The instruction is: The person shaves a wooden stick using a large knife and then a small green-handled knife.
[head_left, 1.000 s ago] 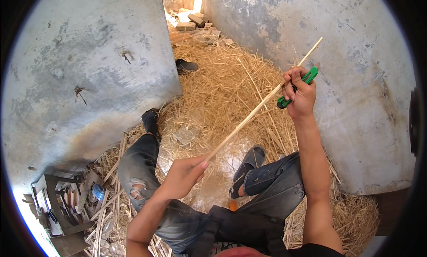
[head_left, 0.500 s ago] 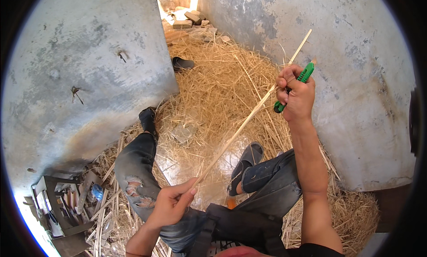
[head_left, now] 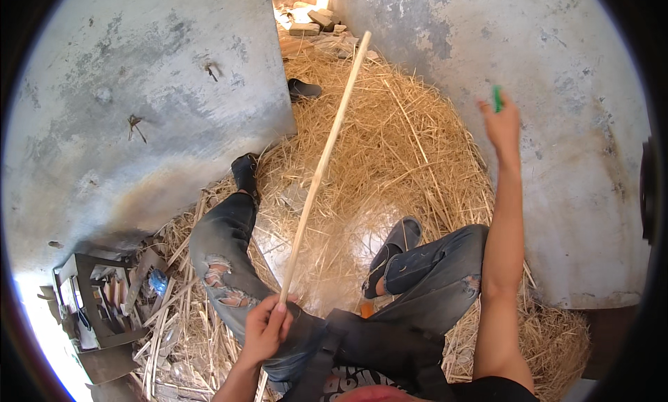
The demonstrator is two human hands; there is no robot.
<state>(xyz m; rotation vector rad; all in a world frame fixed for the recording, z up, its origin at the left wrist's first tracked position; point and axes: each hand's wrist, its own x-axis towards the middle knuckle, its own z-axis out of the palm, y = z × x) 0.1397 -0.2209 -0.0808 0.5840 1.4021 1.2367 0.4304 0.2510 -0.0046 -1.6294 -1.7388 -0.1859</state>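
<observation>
Since the earlier frames the long pale stick [head_left: 322,167] has left the right hand [head_left: 502,123] and swung upright, its far end now pointing toward the doorway; only the left hand [head_left: 268,327] holds it, fingers clamped round its lower end above the lap. The right hand is flung out toward the grey wall [head_left: 570,89], closed on a green-handled tool [head_left: 497,98]. So the cutting stroke looks finished. Straw [head_left: 390,137] covers the floor around the legs.

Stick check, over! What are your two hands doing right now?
Left hand shut on thin wooden stick, pointing up over straw. Right hand raised off the stick, gripping green tool. Nothing blocking.
</observation>
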